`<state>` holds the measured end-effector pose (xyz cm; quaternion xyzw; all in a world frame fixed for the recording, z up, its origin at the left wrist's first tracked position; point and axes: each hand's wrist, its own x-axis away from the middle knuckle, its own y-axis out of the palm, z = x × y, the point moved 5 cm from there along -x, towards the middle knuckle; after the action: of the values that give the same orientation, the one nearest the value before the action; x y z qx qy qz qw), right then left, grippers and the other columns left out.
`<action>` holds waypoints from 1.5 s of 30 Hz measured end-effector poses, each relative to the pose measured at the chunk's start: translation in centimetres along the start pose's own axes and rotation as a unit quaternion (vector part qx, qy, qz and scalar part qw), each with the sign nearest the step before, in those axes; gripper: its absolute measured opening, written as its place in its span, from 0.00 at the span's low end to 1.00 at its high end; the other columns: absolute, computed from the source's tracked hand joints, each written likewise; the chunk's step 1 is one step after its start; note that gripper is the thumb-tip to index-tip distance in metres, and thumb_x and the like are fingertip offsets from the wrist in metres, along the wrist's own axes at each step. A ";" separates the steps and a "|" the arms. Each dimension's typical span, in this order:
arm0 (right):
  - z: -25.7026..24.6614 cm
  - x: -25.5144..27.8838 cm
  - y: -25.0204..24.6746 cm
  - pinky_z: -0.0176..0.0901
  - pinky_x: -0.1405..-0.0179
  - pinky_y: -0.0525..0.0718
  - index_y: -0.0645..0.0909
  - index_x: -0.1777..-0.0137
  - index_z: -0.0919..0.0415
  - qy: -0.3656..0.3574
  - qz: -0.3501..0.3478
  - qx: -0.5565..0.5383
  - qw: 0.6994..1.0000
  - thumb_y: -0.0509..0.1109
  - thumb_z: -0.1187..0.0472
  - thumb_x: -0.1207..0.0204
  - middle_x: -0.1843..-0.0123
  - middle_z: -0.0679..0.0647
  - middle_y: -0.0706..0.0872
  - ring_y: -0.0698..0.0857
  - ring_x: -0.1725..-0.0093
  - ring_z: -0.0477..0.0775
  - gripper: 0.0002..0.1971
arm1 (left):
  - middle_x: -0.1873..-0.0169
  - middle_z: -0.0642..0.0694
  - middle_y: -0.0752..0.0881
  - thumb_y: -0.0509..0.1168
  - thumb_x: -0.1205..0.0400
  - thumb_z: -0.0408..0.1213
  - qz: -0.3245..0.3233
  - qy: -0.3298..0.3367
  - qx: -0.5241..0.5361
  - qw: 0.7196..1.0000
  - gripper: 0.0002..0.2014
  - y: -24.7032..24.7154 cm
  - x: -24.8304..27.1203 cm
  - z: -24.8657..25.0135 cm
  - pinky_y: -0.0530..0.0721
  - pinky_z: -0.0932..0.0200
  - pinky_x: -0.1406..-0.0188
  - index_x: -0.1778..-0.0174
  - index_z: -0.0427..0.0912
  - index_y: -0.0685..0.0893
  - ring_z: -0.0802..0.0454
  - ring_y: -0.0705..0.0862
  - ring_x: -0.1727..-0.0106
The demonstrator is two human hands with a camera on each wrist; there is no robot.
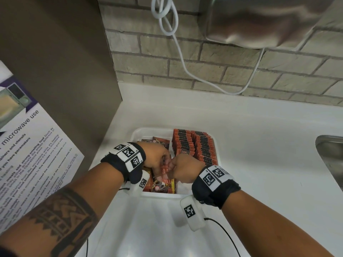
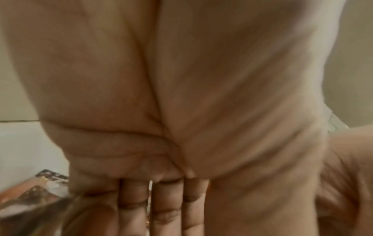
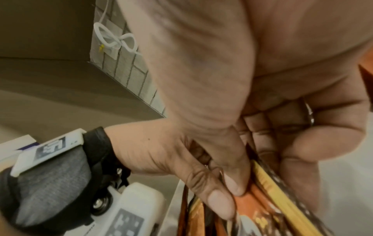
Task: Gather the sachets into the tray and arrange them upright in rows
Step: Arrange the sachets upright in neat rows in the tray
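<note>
A white tray (image 1: 148,131) sits on the white counter. Its right part holds two rows of orange and black sachets (image 1: 194,147) standing upright. Loose sachets (image 1: 163,184) lie flat in the left part, more at the far end (image 1: 160,142). Over the tray's middle my left hand (image 1: 157,160) and right hand (image 1: 183,167) meet and both grip a small bundle of sachets (image 1: 164,170). In the right wrist view my right thumb (image 3: 238,183) and left thumb (image 3: 218,202) press on the orange bundle (image 3: 260,207). The left wrist view shows mostly my palm and fingers (image 2: 161,207), with a sachet (image 2: 40,191) beside them.
A brown cabinet side (image 1: 65,71) with a microwave notice (image 1: 27,145) stands at the left. Behind the tray a brick wall carries a white cable (image 1: 185,67) and a metal dispenser (image 1: 269,21). A steel sink (image 1: 332,160) lies to the right. Bare counter (image 1: 259,164) separates tray and sink.
</note>
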<state>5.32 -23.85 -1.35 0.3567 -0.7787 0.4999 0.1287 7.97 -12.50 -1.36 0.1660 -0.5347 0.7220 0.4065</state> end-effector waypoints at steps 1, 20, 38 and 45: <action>0.1 0.1 -0.1 0.47 0.51 0.86 0.88 0.44 0.67 0.003 0.003 -0.010 1.000 0.74 0.56 0.20 0.46 0.62 0.90 0.86 0.53 0.54 0.14 | 0.45 0.48 0.89 0.86 0.34 0.40 0.000 0.000 0.001 1.000 0.28 -0.1 0.1 -0.1 0.86 0.48 0.38 0.40 0.47 0.85 0.46 0.87 0.43; 0.9 3.4 -5.0 0.41 0.59 0.85 0.89 0.53 0.62 0.019 0.104 -0.052 0.993 0.75 0.60 0.22 0.55 0.58 0.91 0.88 0.58 0.53 0.06 | 0.51 0.56 0.94 0.86 0.34 0.42 -0.002 -0.001 0.068 0.998 0.24 -0.5 2.0 -1.1 0.87 0.52 0.38 0.42 0.52 0.91 0.54 0.91 0.47; 1.7 4.5 -9.5 0.33 0.71 0.80 0.88 0.53 0.62 -0.028 0.199 -0.411 0.889 0.79 0.61 0.24 0.62 0.53 0.90 0.84 0.69 0.44 0.05 | 0.33 0.37 0.87 0.62 0.11 0.42 0.126 0.147 0.659 0.727 0.19 -2.1 4.2 2.7 0.92 0.39 0.55 0.24 0.44 0.78 0.31 0.88 0.37; 2.0 4.1 -9.1 0.39 0.64 0.84 0.87 0.47 0.60 -0.056 0.253 -0.431 0.865 0.82 0.55 0.28 0.53 0.56 0.94 0.90 0.56 0.52 0.14 | 0.47 0.43 0.90 0.68 0.13 0.37 0.278 0.166 0.629 0.707 0.16 -2.9 4.2 2.8 0.92 0.51 0.62 0.29 0.46 0.79 0.47 0.92 0.54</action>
<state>8.92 -29.60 6.29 0.0842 -0.9858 0.1095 0.0950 7.08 -13.06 4.40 0.1050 0.0971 0.9871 0.0713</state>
